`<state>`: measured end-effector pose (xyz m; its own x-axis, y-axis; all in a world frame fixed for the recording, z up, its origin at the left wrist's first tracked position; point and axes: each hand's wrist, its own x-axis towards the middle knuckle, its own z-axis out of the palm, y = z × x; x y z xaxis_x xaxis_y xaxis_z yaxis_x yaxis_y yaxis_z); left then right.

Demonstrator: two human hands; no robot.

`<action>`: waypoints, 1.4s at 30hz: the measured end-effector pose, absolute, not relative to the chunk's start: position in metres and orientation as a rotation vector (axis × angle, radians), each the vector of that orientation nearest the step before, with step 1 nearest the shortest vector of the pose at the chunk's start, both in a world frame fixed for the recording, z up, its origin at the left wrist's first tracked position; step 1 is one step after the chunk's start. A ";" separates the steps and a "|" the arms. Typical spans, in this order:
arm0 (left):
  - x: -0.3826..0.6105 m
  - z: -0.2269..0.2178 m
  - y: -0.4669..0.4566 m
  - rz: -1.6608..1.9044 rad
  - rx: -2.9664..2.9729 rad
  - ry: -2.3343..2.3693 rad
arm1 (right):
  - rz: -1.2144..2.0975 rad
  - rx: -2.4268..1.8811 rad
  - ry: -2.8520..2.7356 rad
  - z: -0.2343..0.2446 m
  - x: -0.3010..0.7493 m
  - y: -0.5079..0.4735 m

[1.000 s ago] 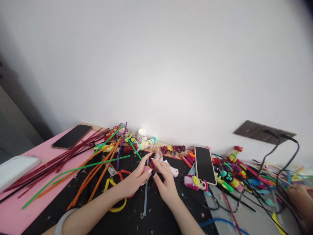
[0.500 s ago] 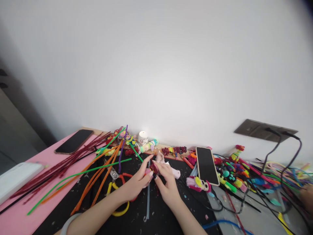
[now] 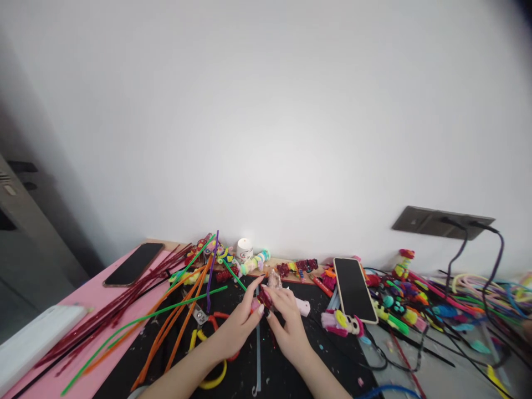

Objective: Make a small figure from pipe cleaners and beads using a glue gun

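Both hands meet at the middle of the black work surface (image 3: 307,377). Between their fingertips is a small dark red and pink fuzzy piece (image 3: 265,298), which looks made of pipe cleaner; its shape is partly covered. My left hand (image 3: 243,321) pinches it from the left, thumb and fingers closed. From the other side, my right hand (image 3: 288,318) grips it with bent fingers. Just behind the right hand lies a pale pink object (image 3: 303,307), partly hidden. Scissors (image 3: 200,316) with yellow and orange handles lie beside the left forearm. A translucent stick (image 3: 258,360) lies below the hands.
Orange pipe cleaners (image 3: 155,338), green ones and dark red ones (image 3: 124,299) spread leftward over a pink sheet. A black phone (image 3: 135,265) and a white box (image 3: 41,343) are there too. Rightward are another phone (image 3: 355,289), a pipe-cleaner doll (image 3: 343,322), cables and a wall socket (image 3: 440,221).
The view has tilted and shifted slightly, so the table sits lower in the picture. Both hands stay on the red and pink piece, with small finger movements.
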<state>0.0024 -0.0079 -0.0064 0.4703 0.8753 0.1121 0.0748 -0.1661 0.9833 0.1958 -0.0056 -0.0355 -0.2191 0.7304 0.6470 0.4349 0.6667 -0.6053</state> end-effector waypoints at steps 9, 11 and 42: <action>0.003 -0.009 -0.005 0.881 1.583 0.888 | 0.250 -0.889 -1.850 -0.041 0.192 -0.003; 0.003 -0.011 -0.005 0.883 1.592 0.881 | 0.220 -0.896 -1.850 -0.042 0.191 -0.005; 0.006 -0.003 -0.009 1.037 1.530 0.944 | 0.189 -0.873 -1.895 -0.037 0.179 0.007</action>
<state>0.0056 -0.0094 -0.0031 0.3226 0.9347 0.1488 0.0599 -0.1771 0.9824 0.1793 0.0071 -0.0372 -0.2402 0.6438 0.7265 0.4878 0.7271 -0.4831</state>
